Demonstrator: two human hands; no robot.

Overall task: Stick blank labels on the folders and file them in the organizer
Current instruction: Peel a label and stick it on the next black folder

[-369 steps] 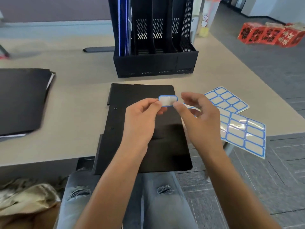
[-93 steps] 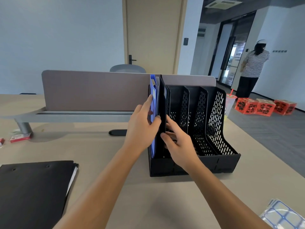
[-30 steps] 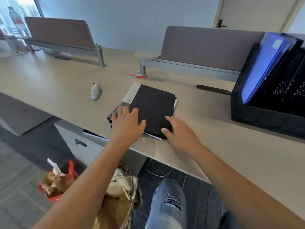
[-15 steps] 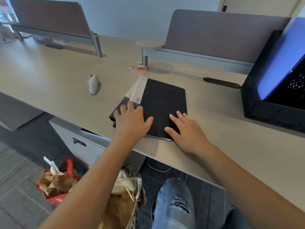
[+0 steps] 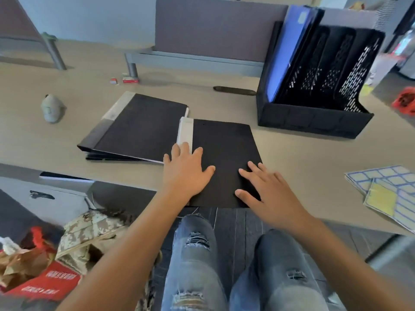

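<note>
A black folder [image 5: 224,142] with a pale spine strip lies flat at the desk's near edge, its front hanging a little over. My left hand [image 5: 186,171] presses flat on its left side, fingers spread. My right hand [image 5: 267,189] rests flat on its lower right corner. To the left, a stack of black folders [image 5: 139,126] lies on the desk. At the right edge are sheets of blue-bordered blank labels [image 5: 386,187]. The black organizer [image 5: 314,117] stands behind, with blue and black folders [image 5: 289,48] in its left slot.
A grey mouse-like object [image 5: 51,108] sits far left. Small red boxes [image 5: 130,80] and a dark flat bar [image 5: 234,90] lie near the grey divider [image 5: 213,30]. Bags [image 5: 45,261] crowd the floor at the lower left, beside my knees.
Both hands have slid one black folder off the stack and to the right, toward the desk's near edge in front of me. The view has swung right, bringing the labels into sight.
</note>
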